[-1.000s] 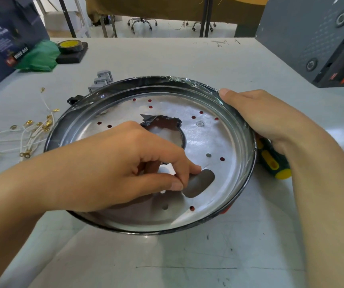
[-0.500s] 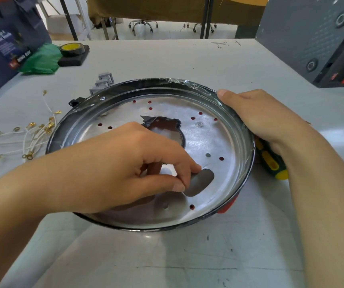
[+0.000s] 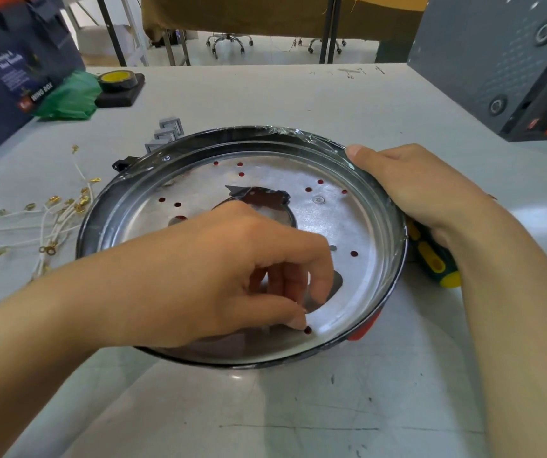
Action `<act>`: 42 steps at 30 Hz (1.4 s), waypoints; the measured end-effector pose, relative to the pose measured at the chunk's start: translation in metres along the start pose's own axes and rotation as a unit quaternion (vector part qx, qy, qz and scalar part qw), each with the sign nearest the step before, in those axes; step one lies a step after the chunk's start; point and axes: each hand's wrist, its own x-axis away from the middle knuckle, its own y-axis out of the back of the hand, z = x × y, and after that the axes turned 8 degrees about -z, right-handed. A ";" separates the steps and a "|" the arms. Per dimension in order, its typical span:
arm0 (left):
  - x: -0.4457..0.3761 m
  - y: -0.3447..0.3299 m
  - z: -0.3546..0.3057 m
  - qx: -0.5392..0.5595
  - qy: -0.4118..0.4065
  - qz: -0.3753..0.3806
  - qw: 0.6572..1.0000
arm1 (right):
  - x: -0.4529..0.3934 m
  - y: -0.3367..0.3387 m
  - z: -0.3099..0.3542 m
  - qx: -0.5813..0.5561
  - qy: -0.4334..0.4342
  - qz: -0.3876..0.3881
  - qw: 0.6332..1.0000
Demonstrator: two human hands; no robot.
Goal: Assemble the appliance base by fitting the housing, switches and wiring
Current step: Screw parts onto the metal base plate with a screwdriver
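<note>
The round appliance housing (image 3: 358, 206) lies open side up on the grey table (image 3: 265, 408), a shallow metal pan with a dark rim, clear film wrapped over its far edge and a red underside showing at its near right. Its floor is pierced by small red-showing holes, a torn-edged central opening (image 3: 258, 196) and an oval cutout near the right.

The left hand (image 3: 219, 276) reaches into the pan from the near left, covering much of the floor. Its fingers are curled downward, the thumb tip pressed to the metal just beside a small hole (image 3: 307, 330) near the front rim, the index and middle fingertips bent down next to the oval cutout; whether they pinch anything cannot be told.

The right hand (image 3: 410, 183) grips the right rim of the housing, thumb lying along the film-covered edge, fingers wrapped round the outside.

Under the right wrist, just outside the pan, lies a green and yellow screwdriver handle (image 3: 433, 259). Behind the far left rim sit three grey switches (image 3: 166, 135) in a row, and left of the pan is a loose bunch of white wires (image 3: 50, 226) with brass terminals. Further back are a yellow tape roll (image 3: 116, 79) on a black block, a green bag (image 3: 67, 97) and a dark box (image 3: 11, 67); a grey case (image 3: 496, 57) stands far right.
</note>
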 end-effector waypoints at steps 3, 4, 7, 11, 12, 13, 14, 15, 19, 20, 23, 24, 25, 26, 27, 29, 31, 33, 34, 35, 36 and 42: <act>0.000 0.003 0.000 0.035 0.020 0.025 0.999 | 0.000 0.000 0.000 -0.001 0.001 0.000 1.000; 0.001 0.005 0.001 0.050 0.031 0.031 0.998 | 0.000 0.000 0.000 -0.002 0.001 0.000 1.000; 0.003 0.007 0.003 0.074 0.044 0.045 0.995 | 0.000 0.000 -0.001 -0.007 0.003 0.001 1.000; 0.001 0.005 0.003 0.059 0.029 0.039 0.997 | 0.000 0.000 -0.002 -0.005 0.005 -0.003 1.000; 0.000 0.003 0.003 0.055 0.024 0.027 0.998 | -0.001 0.000 -0.002 -0.005 0.008 -0.005 1.000; 0.000 0.002 0.003 0.053 0.025 0.015 0.998 | -0.001 -0.001 -0.002 -0.005 0.009 -0.007 1.000; -0.001 0.002 0.002 0.051 0.027 0.010 0.998 | -0.002 -0.001 -0.003 -0.004 0.010 -0.007 1.000; -0.001 0.003 0.001 0.046 0.029 0.016 0.998 | -0.002 0.000 -0.003 -0.004 0.009 -0.007 1.000; -0.001 0.008 -0.003 0.041 0.032 0.040 0.998 | -0.004 0.000 -0.005 -0.003 0.009 -0.005 1.000; -0.001 0.007 -0.004 0.042 0.032 0.041 0.998 | -0.004 0.000 -0.005 -0.001 0.009 -0.005 1.000; -0.002 0.006 -0.005 0.038 0.031 0.040 0.998 | -0.004 -0.001 -0.005 -0.003 0.013 -0.004 1.000; -0.002 0.006 -0.006 0.038 0.029 0.038 0.998 | -0.003 -0.001 -0.005 -0.003 0.015 -0.005 1.000; -0.002 0.006 -0.006 0.038 0.028 0.036 0.998 | -0.003 -0.001 -0.005 -0.003 0.017 -0.006 1.000; -0.002 0.005 -0.006 0.038 0.027 0.035 0.998 | -0.002 -0.001 -0.005 -0.002 0.017 -0.007 1.000; -0.002 0.005 -0.006 0.039 0.027 0.035 0.998 | -0.002 0.000 -0.004 -0.002 0.017 -0.007 1.000; -0.002 0.005 -0.006 0.042 0.029 0.039 0.998 | -0.003 0.000 -0.004 -0.005 0.017 -0.008 1.000; -0.002 0.006 -0.005 0.044 0.033 0.042 0.998 | -0.003 0.000 -0.005 -0.003 0.017 -0.009 1.000; -0.002 0.007 -0.005 0.044 0.035 0.043 0.998 | -0.003 0.000 -0.004 0.000 0.016 -0.008 1.000; -0.001 0.007 -0.006 0.046 0.036 0.044 0.997 | -0.002 0.000 -0.004 0.001 0.016 -0.008 1.000; -0.001 0.007 -0.007 0.048 0.037 0.046 0.997 | -0.002 0.000 -0.004 0.002 0.015 -0.008 1.000; -0.001 0.007 -0.007 0.049 0.038 0.047 0.997 | -0.002 0.000 -0.003 0.003 0.015 -0.008 1.000; -0.002 0.007 -0.009 0.039 0.034 0.049 0.997 | -0.004 0.000 -0.005 -0.007 0.012 -0.006 1.000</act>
